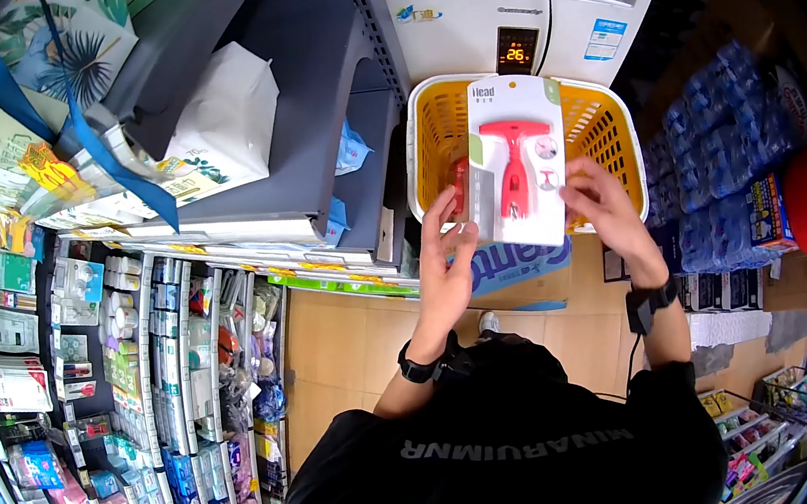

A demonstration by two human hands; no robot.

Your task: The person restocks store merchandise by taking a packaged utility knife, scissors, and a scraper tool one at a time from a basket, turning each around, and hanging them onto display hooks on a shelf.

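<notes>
Fingers of the right hand (610, 211) clamped on right edge of card pack (521, 162), held over yellow basket (598, 127). Left hand (447, 259), fingers half-curled, by its left side; contact unclear. Pack reads like "lead"; display (517, 51) shows 26.

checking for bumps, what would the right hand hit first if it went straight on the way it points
Likely the white backing card, at its right edge; the fingertips look close, but depth is unclear.

Tan tiled floor (326, 357) beside grey store shelving (308, 52), a white louvred air conditioner (458, 36) with glowing digits (518, 53) beyond
</notes>
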